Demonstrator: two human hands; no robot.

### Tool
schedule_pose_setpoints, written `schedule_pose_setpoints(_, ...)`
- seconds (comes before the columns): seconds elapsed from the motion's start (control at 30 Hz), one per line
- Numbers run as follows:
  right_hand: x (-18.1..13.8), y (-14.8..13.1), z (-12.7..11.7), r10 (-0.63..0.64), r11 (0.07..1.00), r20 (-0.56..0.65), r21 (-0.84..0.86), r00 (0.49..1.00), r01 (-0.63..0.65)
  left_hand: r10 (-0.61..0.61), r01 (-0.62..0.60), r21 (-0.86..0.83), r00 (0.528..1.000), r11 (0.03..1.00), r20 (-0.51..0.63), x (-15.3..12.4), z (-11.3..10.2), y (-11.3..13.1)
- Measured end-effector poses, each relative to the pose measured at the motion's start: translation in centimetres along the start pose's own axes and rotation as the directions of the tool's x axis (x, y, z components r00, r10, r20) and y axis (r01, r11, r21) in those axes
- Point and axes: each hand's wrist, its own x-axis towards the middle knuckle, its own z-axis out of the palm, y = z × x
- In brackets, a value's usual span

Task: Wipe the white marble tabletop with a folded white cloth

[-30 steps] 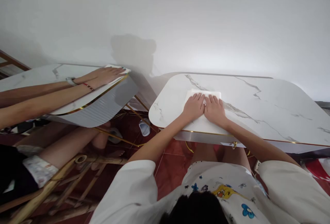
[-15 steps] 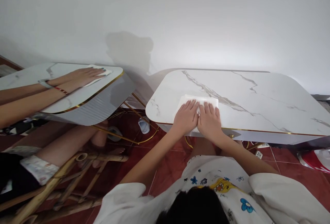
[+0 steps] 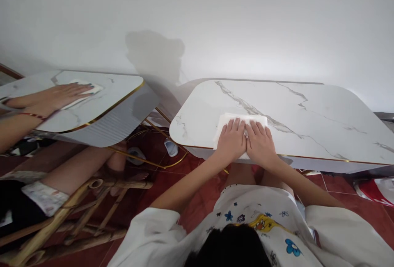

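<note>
A folded white cloth (image 3: 219, 129) lies near the front edge of the white marbled tabletop (image 3: 326, 123), left of its middle. My left hand (image 3: 231, 140) presses flat on the left part of this cloth, fingers stretched forward. Beside it, thumbs close together, my right hand (image 3: 261, 142) rests flat on the right part, its fingers also extended. The cloth shows beyond the fingertips and to the left; the palms hide most of the rest. Both wrists come over the gold-trimmed front edge.
To the left, a co-worker's hands (image 3: 69, 94) press another white cloth (image 3: 95, 89) on a second marbled table (image 3: 123, 88). A bamboo chair (image 3: 61, 217) stands at lower left. Gold table legs (image 3: 160, 165) and a light slipper (image 3: 171, 147) are on the red tiled floor.
My two hands and the cloth under them have slid a little to the right along the tabletop. The co-worker's hands and cloth have moved left.
</note>
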Motion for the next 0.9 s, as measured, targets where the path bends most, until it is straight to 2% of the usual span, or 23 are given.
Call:
schedule_pose_setpoints(0.23, 5.2, 1.8, 0.2, -0.042, 0.998, 0.016, -0.046, 0.999, 0.043, 0.016, -0.018, 0.029, 0.999, 0.999, 0.04, 5.2, 0.1, -1.1)
schedule_pose_setpoints(0.43, 10.6, 3.8, 1.1, -0.06, 0.998, 0.005, -0.031, 0.998, 0.06, 0.054, -0.053, 0.052, 0.998, 0.997, -0.02, 10.4, 1.1, -2.6)
schedule_pose_setpoints(0.7, 18.6, 6.0, 2.7, -0.067, 0.998, -0.021, -0.012, 0.998, 0.067, 0.05, -0.05, 0.002, 0.996, 0.999, -0.074, 18.2, 2.8, -5.6)
schedule_pose_setpoints(0.9, 22.5, 6.9, 3.5, -0.055, 0.998, -0.004, -0.042, 0.998, 0.055, 0.031, -0.031, 0.005, 0.995, 1.0, -0.092, 21.8, 3.7, -7.1)
